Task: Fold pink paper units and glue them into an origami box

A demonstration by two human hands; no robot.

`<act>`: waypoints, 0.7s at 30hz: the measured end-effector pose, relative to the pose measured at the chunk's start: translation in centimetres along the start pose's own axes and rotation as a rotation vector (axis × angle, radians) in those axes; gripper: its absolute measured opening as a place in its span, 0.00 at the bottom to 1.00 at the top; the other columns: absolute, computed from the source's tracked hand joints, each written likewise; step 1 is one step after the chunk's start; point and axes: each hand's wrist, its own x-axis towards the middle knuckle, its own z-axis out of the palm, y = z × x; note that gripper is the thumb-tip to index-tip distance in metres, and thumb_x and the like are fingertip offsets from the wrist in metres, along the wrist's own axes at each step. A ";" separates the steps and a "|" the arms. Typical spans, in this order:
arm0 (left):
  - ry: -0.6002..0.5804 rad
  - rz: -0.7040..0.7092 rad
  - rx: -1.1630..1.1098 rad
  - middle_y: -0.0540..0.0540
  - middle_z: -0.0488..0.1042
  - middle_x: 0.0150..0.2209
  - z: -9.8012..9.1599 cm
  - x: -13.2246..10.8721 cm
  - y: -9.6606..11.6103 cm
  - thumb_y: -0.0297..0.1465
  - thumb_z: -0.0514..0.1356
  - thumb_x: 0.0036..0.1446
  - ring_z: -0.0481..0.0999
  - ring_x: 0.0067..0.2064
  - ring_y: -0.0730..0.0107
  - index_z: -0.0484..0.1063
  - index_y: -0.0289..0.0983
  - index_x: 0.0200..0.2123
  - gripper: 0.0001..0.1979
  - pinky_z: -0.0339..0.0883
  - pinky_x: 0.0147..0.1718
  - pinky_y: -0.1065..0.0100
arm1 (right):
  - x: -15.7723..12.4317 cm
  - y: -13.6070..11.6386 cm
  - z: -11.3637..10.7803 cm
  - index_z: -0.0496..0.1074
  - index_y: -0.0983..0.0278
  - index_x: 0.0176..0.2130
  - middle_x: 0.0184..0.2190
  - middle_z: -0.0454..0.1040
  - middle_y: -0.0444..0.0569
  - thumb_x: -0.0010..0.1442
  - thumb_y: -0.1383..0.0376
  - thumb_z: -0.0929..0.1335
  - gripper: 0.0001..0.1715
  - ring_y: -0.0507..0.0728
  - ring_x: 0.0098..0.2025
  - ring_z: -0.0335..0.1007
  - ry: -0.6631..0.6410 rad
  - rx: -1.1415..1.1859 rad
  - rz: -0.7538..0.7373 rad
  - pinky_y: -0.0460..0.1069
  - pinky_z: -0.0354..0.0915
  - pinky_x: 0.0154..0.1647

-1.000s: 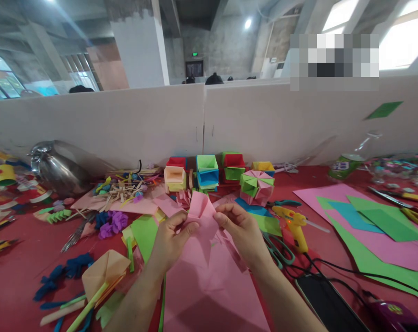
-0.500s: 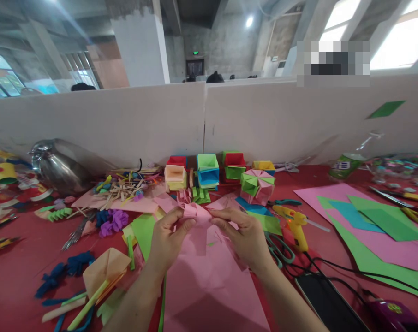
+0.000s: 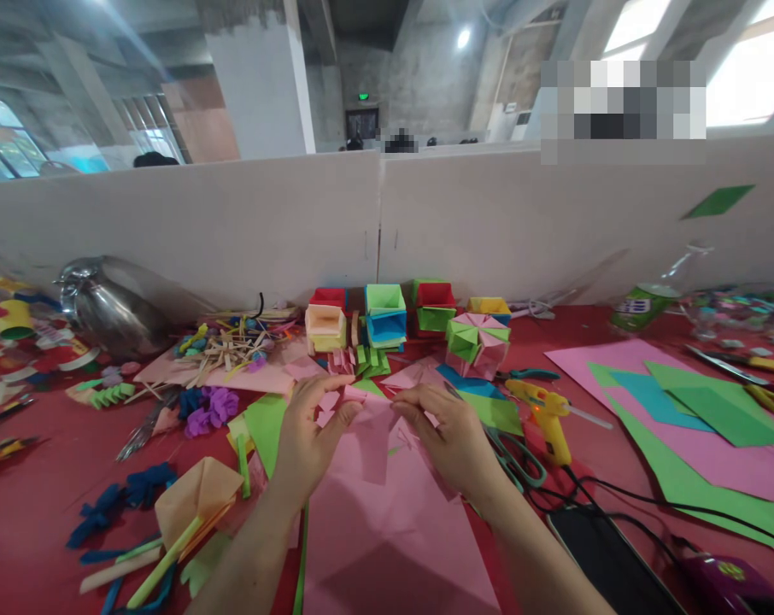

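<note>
We saw the pink paper's [image 3: 375, 444] top, upright a second earlier, now turned down, so a crease seemed under way. Our left hand [image 3: 311, 434] and right hand [image 3: 452, 437] pinched its opposite edges, fingertips closed, above the larger sheet [image 3: 393, 542].

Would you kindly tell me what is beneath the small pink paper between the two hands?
A large pink sheet shows beneath the small pink paper; whatever that paper directly covers cannot be seen.
</note>
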 end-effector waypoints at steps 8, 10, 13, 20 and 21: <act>-0.069 -0.141 -0.098 0.50 0.71 0.28 -0.1 0.2 0.0 0.34 0.59 0.53 0.69 0.33 0.69 0.70 0.37 0.28 0.06 0.59 0.33 0.70 | 0.0 -0.5 -0.1 0.72 0.64 0.33 0.27 0.73 0.47 0.58 0.67 0.67 0.03 0.54 0.31 0.68 0.011 0.005 -0.148 0.47 0.62 0.33; -0.097 -0.161 -0.155 0.50 0.70 0.28 -0.2 0.2 0.0 0.34 0.59 0.53 0.69 0.32 0.69 0.70 0.37 0.29 0.06 0.59 0.33 0.70 | 0.0 -0.4 -0.1 0.73 0.64 0.33 0.26 0.73 0.47 0.57 0.67 0.68 0.03 0.53 0.30 0.68 0.028 0.009 -0.149 0.46 0.63 0.31; -0.171 -0.166 -0.196 0.51 0.70 0.27 -0.3 0.2 0.3 0.34 0.60 0.52 0.69 0.32 0.69 0.72 0.37 0.31 0.06 0.60 0.34 0.70 | 0.1 -0.3 -0.1 0.74 0.64 0.31 0.25 0.72 0.47 0.58 0.68 0.67 0.06 0.52 0.28 0.67 0.015 0.011 -0.126 0.46 0.62 0.30; -0.200 -0.107 -0.170 0.49 0.72 0.28 -0.5 0.2 0.9 0.33 0.58 0.54 0.69 0.34 0.68 0.73 0.37 0.26 0.08 0.60 0.36 0.69 | 0.1 -0.6 -0.3 0.75 0.62 0.32 0.29 0.74 0.48 0.57 0.64 0.68 0.06 0.54 0.33 0.69 -0.017 0.076 -0.079 0.48 0.64 0.34; -0.205 -0.107 -0.173 0.49 0.72 0.28 -0.5 0.2 0.9 0.33 0.58 0.55 0.69 0.34 0.68 0.73 0.37 0.25 0.09 0.61 0.36 0.69 | 0.2 -0.7 -0.3 0.76 0.62 0.33 0.29 0.74 0.48 0.57 0.63 0.68 0.06 0.54 0.33 0.69 -0.022 0.089 -0.062 0.48 0.64 0.35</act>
